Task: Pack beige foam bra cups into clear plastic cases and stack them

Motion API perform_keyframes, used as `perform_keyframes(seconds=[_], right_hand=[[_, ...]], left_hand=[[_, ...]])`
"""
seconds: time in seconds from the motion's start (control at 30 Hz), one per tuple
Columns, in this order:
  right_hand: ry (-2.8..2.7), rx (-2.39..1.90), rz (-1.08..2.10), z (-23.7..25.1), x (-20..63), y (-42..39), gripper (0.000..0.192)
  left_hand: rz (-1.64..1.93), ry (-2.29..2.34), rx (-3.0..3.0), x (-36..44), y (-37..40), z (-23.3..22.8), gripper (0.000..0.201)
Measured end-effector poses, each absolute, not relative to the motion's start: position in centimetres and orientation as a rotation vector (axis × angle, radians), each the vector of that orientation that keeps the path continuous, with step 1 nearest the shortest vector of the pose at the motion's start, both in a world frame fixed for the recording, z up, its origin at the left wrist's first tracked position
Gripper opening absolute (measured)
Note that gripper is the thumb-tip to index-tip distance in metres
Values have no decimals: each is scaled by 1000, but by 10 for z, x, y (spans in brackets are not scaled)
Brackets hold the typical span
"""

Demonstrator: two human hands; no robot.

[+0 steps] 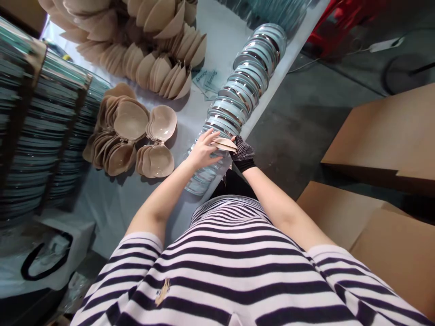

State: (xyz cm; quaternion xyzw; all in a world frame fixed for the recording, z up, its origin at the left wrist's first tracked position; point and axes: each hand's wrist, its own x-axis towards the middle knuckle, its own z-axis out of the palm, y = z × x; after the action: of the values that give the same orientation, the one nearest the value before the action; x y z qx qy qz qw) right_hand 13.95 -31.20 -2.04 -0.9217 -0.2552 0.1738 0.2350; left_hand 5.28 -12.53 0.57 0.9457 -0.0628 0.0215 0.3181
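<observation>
The bare left hand (203, 151) and the right hand (243, 154), in a black dotted glove, meet at centre over a long row of clear plastic shell trays (238, 99) running toward one o'clock along the pale surface (204, 27). Between them sits a thin beige moulded cup insert (224, 144), pinched at its edge by the right grip; the left fingers are spread and rest on it and the trays. The step looks like seating the insert into a tray; next calls for pressing it flat. More beige cups (136, 136) lie at nine o'clock.
</observation>
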Motion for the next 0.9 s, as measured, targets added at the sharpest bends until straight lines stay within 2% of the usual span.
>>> perform_keyframes(seconds=[0.23, 0.4, 0.67, 0.9], right_hand=[[-795, -2602, 520, -21, 117, -333, 58], [-873, -2569, 496, -8, 106, -341, 37], [-864, -2651, 628, -23, 122, -307, 37], [-791, -2646, 560, -25, 126, -300, 38]], left_hand=[[80, -59, 2504, 52, -127, 5, 16], [68, -85, 2501, 53, -129, 5, 18], [-3, -138, 2514, 53, -130, 9, 19], [13, -122, 2505, 52, -133, 8, 21]])
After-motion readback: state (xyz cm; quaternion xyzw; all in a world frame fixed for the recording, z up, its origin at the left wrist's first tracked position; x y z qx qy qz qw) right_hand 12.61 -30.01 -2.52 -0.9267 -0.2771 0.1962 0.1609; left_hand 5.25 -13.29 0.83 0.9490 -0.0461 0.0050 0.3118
